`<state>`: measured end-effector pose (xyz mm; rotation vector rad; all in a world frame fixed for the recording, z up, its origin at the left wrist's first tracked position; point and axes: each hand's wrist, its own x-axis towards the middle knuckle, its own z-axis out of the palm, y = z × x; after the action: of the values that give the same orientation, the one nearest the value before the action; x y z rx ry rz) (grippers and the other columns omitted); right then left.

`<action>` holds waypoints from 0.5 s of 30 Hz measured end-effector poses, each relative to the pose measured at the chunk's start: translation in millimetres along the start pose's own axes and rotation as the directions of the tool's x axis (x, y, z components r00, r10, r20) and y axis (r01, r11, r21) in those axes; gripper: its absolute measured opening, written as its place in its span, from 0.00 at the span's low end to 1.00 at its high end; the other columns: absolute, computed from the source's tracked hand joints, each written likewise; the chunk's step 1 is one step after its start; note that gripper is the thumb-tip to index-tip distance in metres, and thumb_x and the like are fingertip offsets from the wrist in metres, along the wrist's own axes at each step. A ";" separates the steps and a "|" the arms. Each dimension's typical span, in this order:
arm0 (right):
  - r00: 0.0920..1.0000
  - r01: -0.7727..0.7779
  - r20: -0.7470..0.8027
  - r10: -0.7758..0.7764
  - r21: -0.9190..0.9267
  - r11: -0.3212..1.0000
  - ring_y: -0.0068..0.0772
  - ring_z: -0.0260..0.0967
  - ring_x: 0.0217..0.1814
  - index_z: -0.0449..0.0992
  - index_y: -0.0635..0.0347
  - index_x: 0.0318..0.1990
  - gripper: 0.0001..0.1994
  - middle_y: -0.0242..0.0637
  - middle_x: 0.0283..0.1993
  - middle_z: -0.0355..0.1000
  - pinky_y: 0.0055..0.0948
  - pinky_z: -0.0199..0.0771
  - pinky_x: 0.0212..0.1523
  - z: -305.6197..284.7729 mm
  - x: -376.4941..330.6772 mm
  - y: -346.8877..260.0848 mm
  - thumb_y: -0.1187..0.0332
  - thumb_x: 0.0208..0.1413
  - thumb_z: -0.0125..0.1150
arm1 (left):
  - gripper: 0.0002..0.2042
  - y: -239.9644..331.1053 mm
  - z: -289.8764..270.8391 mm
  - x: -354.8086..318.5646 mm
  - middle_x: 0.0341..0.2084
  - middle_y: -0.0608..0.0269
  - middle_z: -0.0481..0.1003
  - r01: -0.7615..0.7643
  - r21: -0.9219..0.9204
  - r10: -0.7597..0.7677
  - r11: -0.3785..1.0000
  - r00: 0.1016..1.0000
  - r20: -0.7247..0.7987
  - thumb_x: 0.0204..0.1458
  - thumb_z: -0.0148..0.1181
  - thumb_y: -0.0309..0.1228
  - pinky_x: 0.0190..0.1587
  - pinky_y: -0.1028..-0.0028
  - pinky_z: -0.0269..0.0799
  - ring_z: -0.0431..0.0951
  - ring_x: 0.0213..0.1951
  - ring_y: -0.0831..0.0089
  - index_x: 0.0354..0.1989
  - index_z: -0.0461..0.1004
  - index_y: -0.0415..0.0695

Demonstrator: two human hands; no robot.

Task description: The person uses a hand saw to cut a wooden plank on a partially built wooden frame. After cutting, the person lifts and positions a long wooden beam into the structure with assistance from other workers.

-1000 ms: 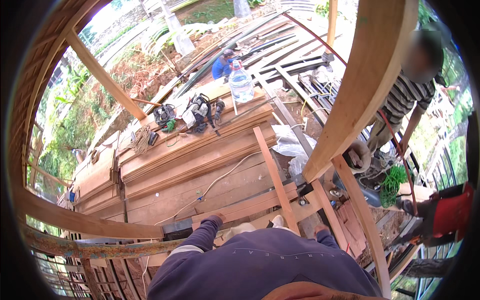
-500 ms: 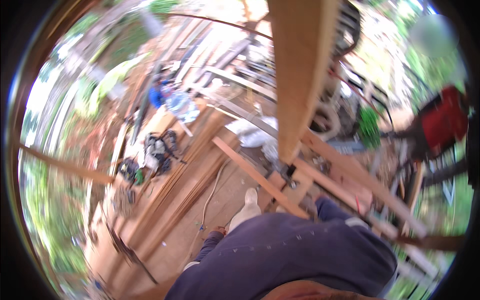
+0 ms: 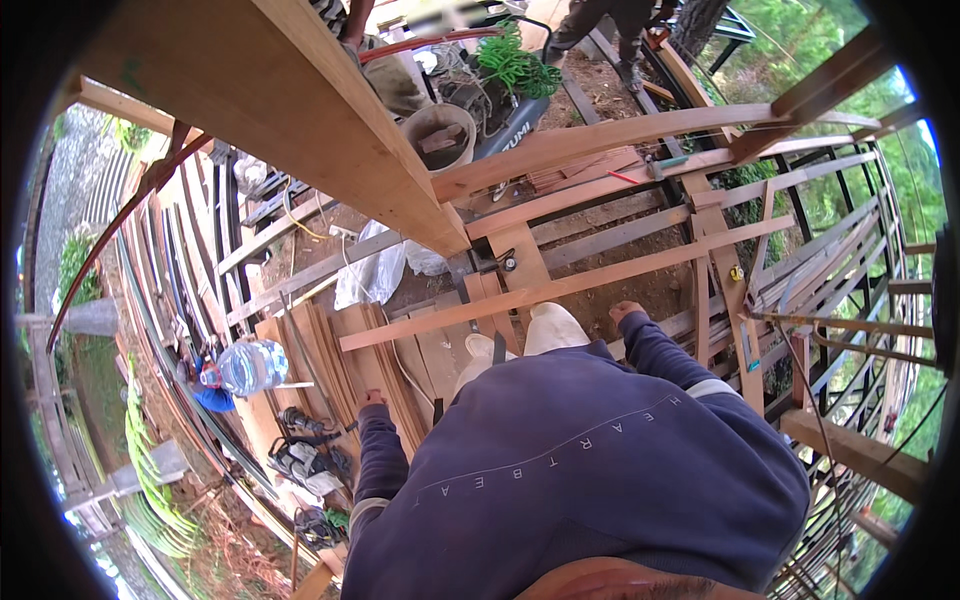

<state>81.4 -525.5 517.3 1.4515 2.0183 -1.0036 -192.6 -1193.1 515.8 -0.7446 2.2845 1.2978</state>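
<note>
My left hand (image 3: 374, 398) hangs low on the left, small in view, above stacked brown boards (image 3: 330, 355). It seems to hold nothing, its fingers loosely apart. On the other side, my right hand (image 3: 626, 310) hangs past my knee with loose fingers and nothing visible in them. A long narrow plank (image 3: 570, 287) runs crosswise in front of my legs, nearest to the right hand; the hand appears apart from it. A small dark round object (image 3: 510, 264) rests on a board beyond the plank.
A thick timber beam (image 3: 330, 120) crosses overhead at the upper left. Beyond lie a bucket (image 3: 440, 138), a green plant (image 3: 515, 62) and two other people's legs (image 3: 600, 35). Left are clear plastic sheeting (image 3: 370, 275), a large water bottle (image 3: 252, 368) and dark gear (image 3: 310, 465). Slatted framing (image 3: 840, 235) stands right.
My view has swung to the right, and the blur has cleared. The overhead beam now lies at upper left. Both my arms show farther out from my body, and other people have come into view.
</note>
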 end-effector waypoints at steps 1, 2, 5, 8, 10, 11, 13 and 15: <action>0.998 -0.057 -0.007 0.058 0.106 0.993 0.45 0.82 0.47 0.86 0.57 0.45 0.18 0.48 0.42 0.83 0.42 0.79 0.53 18.4 -7.3 30.4 0.54 0.56 0.65 | 0.08 44.4 12.0 12.7 0.18 0.59 0.74 -0.073 0.047 0.072 0.996 0.997 0.029 0.61 0.53 0.30 0.19 0.71 0.69 0.73 0.17 0.72 0.38 0.77 0.40; 0.993 -0.114 0.045 0.108 0.157 0.981 0.45 0.82 0.47 0.85 0.59 0.45 0.20 0.48 0.41 0.83 0.42 0.79 0.52 33.5 -30.0 37.5 0.52 0.55 0.66 | 0.07 76.2 15.3 20.2 0.18 0.61 0.73 -0.144 0.096 0.141 0.985 0.989 0.040 0.61 0.52 0.29 0.20 0.71 0.68 0.72 0.17 0.73 0.38 0.76 0.40; 0.987 -0.129 0.086 0.138 -0.099 0.987 0.48 0.79 0.55 0.85 0.54 0.47 0.20 0.44 0.49 0.82 0.40 0.76 0.60 82.4 -61.3 57.2 0.53 0.55 0.61 | 0.08 144.7 6.0 61.6 0.26 0.64 0.74 -0.464 -0.139 0.466 0.875 0.885 -0.018 0.59 0.52 0.24 0.30 0.72 0.72 0.75 0.29 0.73 0.43 0.75 0.39; 0.974 -0.068 0.199 0.104 -0.178 0.982 0.50 0.79 0.56 0.85 0.54 0.49 0.21 0.45 0.50 0.82 0.41 0.76 0.60 100.1 -83.4 84.1 0.51 0.55 0.59 | 0.09 239.5 32.7 49.4 0.38 0.65 0.74 -0.778 -0.105 0.764 0.619 0.628 -0.146 0.59 0.53 0.23 0.42 0.72 0.73 0.73 0.40 0.74 0.47 0.73 0.38; 0.979 -0.131 0.133 0.157 -0.180 0.975 0.47 0.80 0.53 0.85 0.55 0.48 0.21 0.45 0.48 0.83 0.40 0.77 0.58 108.4 -76.9 110.9 0.53 0.55 0.59 | 0.11 344.7 50.1 -26.7 0.42 0.62 0.74 -0.845 0.120 0.848 0.522 0.499 -0.177 0.59 0.54 0.23 0.46 0.71 0.74 0.73 0.41 0.73 0.50 0.72 0.36; 0.982 -0.132 0.107 0.155 -0.197 0.971 0.46 0.81 0.51 0.85 0.56 0.48 0.20 0.45 0.47 0.83 0.40 0.78 0.56 110.1 -70.0 114.5 0.53 0.55 0.60 | 0.13 380.7 38.4 -45.5 0.44 0.60 0.74 -0.898 0.102 0.891 0.428 0.400 -0.217 0.59 0.56 0.23 0.47 0.69 0.74 0.74 0.42 0.71 0.52 0.72 0.35; 0.972 -0.209 0.128 0.196 0.093 0.974 0.45 0.82 0.49 0.83 0.58 0.52 0.23 0.45 0.46 0.83 0.39 0.78 0.54 83.2 -79.6 92.6 0.50 0.56 0.63 | 0.17 445.2 16.0 -76.6 0.46 0.55 0.75 -0.967 0.135 0.937 0.216 0.166 -0.307 0.58 0.60 0.24 0.50 0.67 0.75 0.75 0.45 0.67 0.56 0.71 0.34; 0.977 -0.211 0.078 0.197 0.273 0.938 0.41 0.82 0.40 0.82 0.59 0.52 0.21 0.44 0.41 0.83 0.38 0.81 0.45 47.6 -78.9 72.0 0.54 0.60 0.62 | 0.21 515.0 4.4 -111.0 0.51 0.52 0.75 -0.971 0.238 0.913 -0.021 -0.116 -0.391 0.56 0.66 0.26 0.55 0.62 0.75 0.77 0.52 0.61 0.58 0.70 0.34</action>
<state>173.5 -597.4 522.9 1.7226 1.6981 -1.2583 -429.1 -943.1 914.7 1.2433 3.2340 1.9226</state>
